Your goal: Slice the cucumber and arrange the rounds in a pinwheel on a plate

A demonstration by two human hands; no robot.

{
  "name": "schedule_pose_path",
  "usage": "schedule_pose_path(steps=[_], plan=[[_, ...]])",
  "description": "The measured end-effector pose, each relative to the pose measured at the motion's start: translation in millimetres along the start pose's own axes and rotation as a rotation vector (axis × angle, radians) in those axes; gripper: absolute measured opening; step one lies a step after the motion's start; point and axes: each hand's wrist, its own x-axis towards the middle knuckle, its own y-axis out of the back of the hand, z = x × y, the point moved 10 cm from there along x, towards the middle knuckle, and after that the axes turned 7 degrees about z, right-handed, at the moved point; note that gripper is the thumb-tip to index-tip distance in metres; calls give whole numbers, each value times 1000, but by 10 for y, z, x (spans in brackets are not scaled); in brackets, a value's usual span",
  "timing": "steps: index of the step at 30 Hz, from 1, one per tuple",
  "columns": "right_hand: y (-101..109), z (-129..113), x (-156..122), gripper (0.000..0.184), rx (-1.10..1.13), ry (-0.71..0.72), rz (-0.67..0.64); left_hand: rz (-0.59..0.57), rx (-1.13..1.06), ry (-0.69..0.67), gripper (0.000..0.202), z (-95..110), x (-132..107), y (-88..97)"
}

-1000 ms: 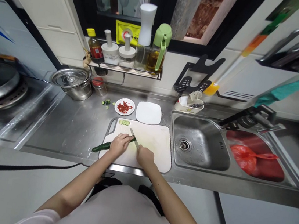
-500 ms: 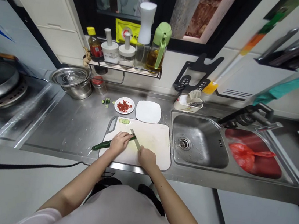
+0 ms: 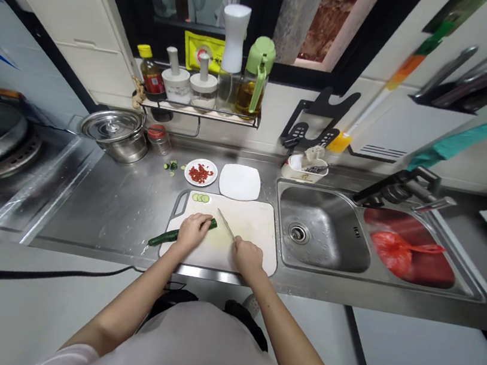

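A dark green cucumber [image 3: 164,237] lies slantwise over the left part of a white cutting board [image 3: 260,221], its tail end past the board's edge. My left hand [image 3: 193,230] is closed over its middle, and the cut end shows just right of my fingers. My right hand [image 3: 248,256] grips a knife [image 3: 225,223] by the handle, which is mostly hidden in my fist. The blade points up and left, a little apart from the cucumber's cut end. Several pale cucumber slices [image 3: 200,198] sit at the board's upper left.
Behind the board are a plate [image 3: 188,173] of chopped red pieces and a white square plate [image 3: 240,182]. Cucumber scraps [image 3: 173,165] lie farther left, near a lidded steel pot [image 3: 128,148]. To the right is a sink [image 3: 322,248] with a red bag [image 3: 391,255] in its second basin.
My right hand has drawn the knife to the right, away from the cucumber's cut end. My left hand stays on the cucumber. The view has shifted slightly.
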Motion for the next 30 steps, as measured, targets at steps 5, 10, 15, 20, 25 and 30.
schedule_pose_path(steps=[5,10,15,20,25,30], plan=[[25,37,-20,30,-52,2,35,68,-66,81,32,-74,75,58],[84,74,-35,29,-91,22,113,63,-105,43,33,73,206,97],[188,130,-51,27,-124,17,192,-39,-90,-41,32,302,307,44],[292,125,-93,30,-155,69,236,-161,15,-83,32,462,384,-9],[345,111,-131,36,-170,122,243,-329,79,-151,26,579,418,-98],[345,118,-144,37,-138,122,207,-373,31,-156,21,596,432,-131]])
